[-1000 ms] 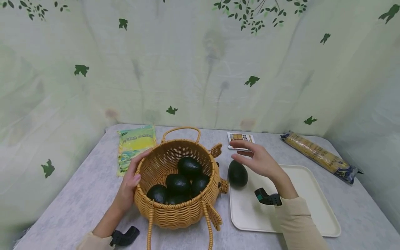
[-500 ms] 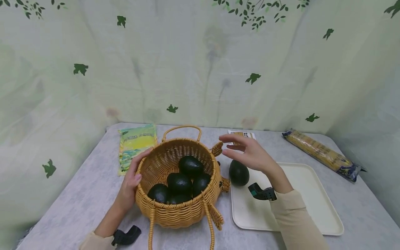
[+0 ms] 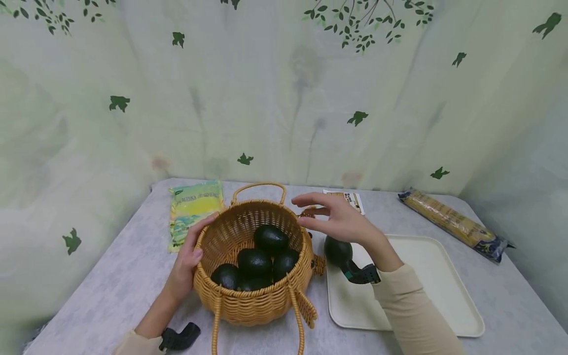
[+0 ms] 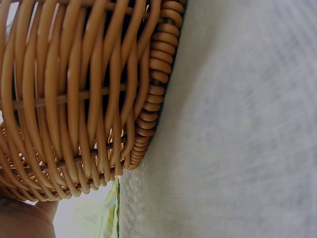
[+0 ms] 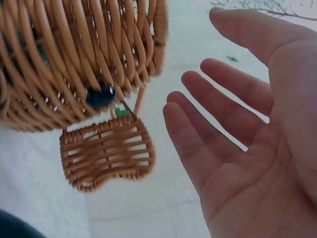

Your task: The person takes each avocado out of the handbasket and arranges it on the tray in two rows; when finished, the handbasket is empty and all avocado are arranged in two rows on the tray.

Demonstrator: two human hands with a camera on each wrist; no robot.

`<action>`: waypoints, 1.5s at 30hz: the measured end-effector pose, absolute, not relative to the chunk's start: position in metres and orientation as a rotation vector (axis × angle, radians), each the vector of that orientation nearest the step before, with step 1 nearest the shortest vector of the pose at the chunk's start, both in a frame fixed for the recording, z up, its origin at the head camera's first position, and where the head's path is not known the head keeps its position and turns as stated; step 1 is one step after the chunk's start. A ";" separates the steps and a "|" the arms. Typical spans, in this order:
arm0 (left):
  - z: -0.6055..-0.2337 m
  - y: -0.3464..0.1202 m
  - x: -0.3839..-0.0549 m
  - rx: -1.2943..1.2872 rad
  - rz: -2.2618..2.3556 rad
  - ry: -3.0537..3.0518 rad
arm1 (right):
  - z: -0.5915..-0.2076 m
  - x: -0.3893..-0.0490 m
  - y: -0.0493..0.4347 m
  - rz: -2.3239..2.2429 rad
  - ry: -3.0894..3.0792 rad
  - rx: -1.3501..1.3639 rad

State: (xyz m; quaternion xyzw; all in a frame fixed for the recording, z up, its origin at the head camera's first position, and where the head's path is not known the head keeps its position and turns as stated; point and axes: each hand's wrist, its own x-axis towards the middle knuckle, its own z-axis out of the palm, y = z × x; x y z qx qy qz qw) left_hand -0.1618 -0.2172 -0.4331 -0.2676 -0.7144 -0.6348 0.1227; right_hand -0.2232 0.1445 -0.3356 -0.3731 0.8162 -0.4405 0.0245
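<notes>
A round wicker basket [image 3: 253, 310] with two handles and animal ears stands on the table, with several dark avocados [image 3: 255, 262] inside. My left hand [image 3: 184, 259] holds its left side, fingers along the outer wall and thumb beside the rim. In the left wrist view the basket wall [image 4: 74, 99] fills much of the picture, and only part of that hand shows at the bottom. My right hand [image 3: 339, 219] hovers by the basket's right rim, holding nothing, fingers apart from the thumb. Below it, one avocado [image 3: 338, 252] sits at the tray's left edge, partly hidden by the wrist camera.
The cream tray [image 3: 426, 296] lies right of the basket. A green-yellow packet [image 3: 195, 202] is at the back left, a small white-and-brown packet [image 3: 355, 201] at the back centre, and a long bag of noodles [image 3: 452, 222] at the back right. A printed curtain [image 3: 284, 98] hangs behind.
My right hand has moved left from above the lone avocado toward the basket's right rim. My left hand and the basket stay about where they were.
</notes>
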 end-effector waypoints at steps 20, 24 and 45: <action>-0.436 -0.219 -0.162 -0.801 -1.869 -2.076 | -0.325 -0.217 0.109 -1.267 2.467 -1.293; -0.434 -0.218 -0.161 -0.795 -1.873 -2.077 | -0.322 -0.216 0.103 -1.209 2.467 -1.285; -0.434 -0.217 -0.161 -0.762 -1.843 -2.105 | -0.316 -0.212 0.072 -1.021 2.307 -1.375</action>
